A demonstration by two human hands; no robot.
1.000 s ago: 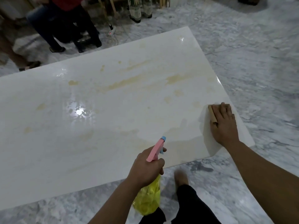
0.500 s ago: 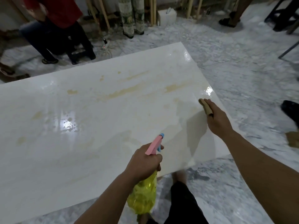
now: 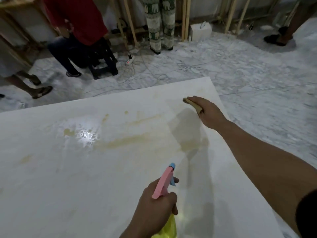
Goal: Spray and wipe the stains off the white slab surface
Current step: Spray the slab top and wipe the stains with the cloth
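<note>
A power strip (image 3: pixel 129 59) and tangled cables (image 3: pixel 147 73) lie on the marble floor (image 3: pixel 257 69); a white box (image 3: pixel 201 30) stands beyond.

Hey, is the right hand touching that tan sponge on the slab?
Touching. The head view shows the right hand lying over the tan sponge, fingers wrapped around it.
</note>
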